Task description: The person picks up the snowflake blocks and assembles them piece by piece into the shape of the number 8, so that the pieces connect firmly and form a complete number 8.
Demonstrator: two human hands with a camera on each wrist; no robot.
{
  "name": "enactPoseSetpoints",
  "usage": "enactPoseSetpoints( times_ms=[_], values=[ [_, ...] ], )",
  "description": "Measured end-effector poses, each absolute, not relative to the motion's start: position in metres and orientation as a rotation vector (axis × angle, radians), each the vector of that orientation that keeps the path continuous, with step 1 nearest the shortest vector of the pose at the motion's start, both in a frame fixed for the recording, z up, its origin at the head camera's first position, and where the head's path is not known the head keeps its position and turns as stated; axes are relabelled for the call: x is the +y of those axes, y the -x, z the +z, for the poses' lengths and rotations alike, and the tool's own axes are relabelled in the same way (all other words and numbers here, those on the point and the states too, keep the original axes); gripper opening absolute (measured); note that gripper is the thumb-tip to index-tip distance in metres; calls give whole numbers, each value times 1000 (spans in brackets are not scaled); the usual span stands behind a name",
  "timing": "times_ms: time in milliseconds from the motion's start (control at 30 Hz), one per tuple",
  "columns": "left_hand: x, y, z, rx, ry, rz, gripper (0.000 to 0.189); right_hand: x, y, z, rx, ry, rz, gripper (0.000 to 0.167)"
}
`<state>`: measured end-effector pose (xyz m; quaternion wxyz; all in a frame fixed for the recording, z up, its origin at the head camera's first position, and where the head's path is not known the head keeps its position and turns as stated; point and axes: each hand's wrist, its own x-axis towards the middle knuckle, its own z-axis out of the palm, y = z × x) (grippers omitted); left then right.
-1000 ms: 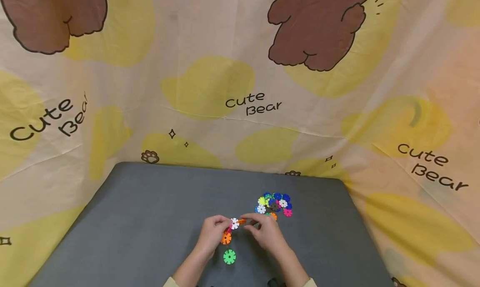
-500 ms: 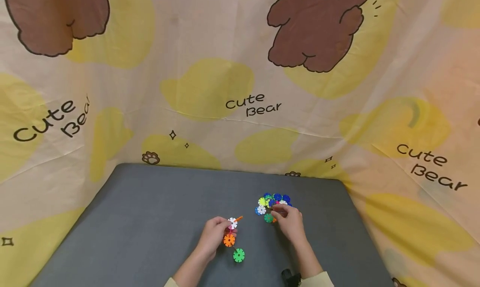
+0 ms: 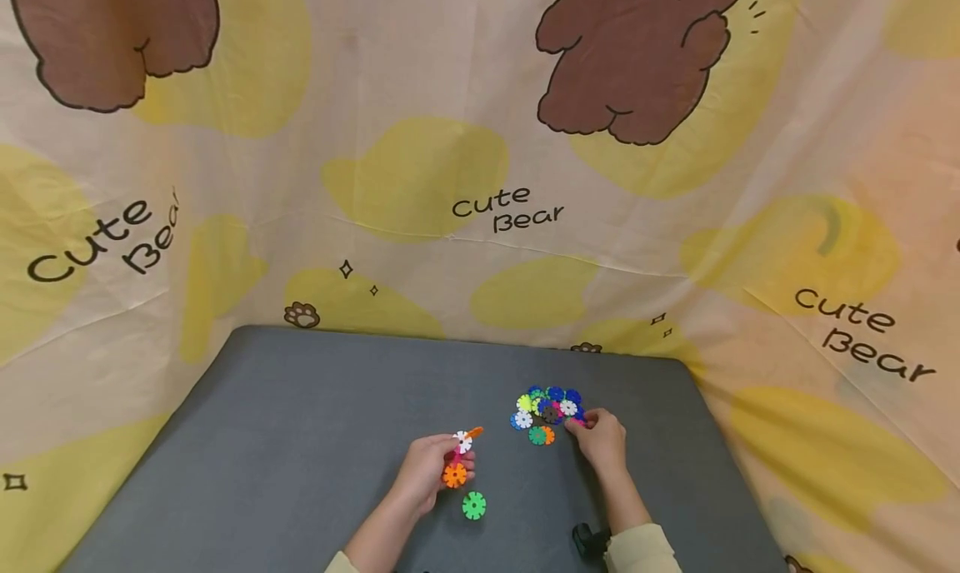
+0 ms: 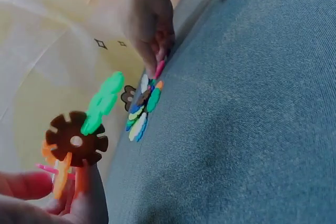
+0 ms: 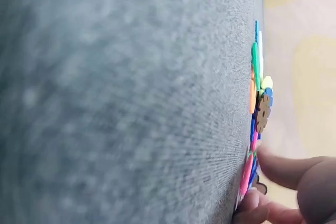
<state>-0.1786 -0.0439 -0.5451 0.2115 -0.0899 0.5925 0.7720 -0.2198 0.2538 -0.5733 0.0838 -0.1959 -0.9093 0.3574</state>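
My left hand (image 3: 422, 471) pinches a linked chain of notched plastic snowflake discs. In the head view, a white disc (image 3: 462, 442) with an orange disc edge-on beside it sits at the fingertips, an orange disc (image 3: 454, 475) comes below, and a green disc (image 3: 474, 505) hangs lowest. The left wrist view also shows a brown disc (image 4: 76, 139) joining green and orange, and a pink disc partly hidden by the fingers. At the right edge of a loose disc pile, my right hand (image 3: 606, 441) pinches a pink snowflake disc (image 5: 246, 174) between thumb and fingers.
Several blue, white, yellow, green and brown discs make up the pile (image 3: 551, 413) on the grey table (image 3: 315, 440). A black object (image 3: 587, 541) lies beside the right forearm. Patterned cloth (image 3: 405, 248) hangs around the table's back and sides.
My right hand has left the chain and moved right to the pile's right edge, where it takes hold of the pink disc. The left hand keeps the chain in nearly the same place.
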Motion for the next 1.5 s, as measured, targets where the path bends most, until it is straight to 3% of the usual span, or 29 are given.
enactPoseSetpoints(
  times_ms=[300, 533, 1100, 1300, 1500],
  values=[
    [-43, 179, -545, 1629, 235, 2135, 42, 259, 215, -575, -2712, 688, 1173, 42],
    [-42, 180, -551, 1644, 208, 2139, 48, 251, 202, -567, -2675, 742, 1389, 25],
    [-41, 180, -550, 1367, 383, 2205, 39, 186, 179, -546, -2498, 373, 1780, 26],
    [-40, 181, -548, 1383, 331, 2211, 37, 167, 175, -540, -2435, 292, 1840, 31],
    [-40, 181, -547, 1399, 289, 2208, 37, 158, 175, -538, -2429, 186, 1879, 25]
  ],
)
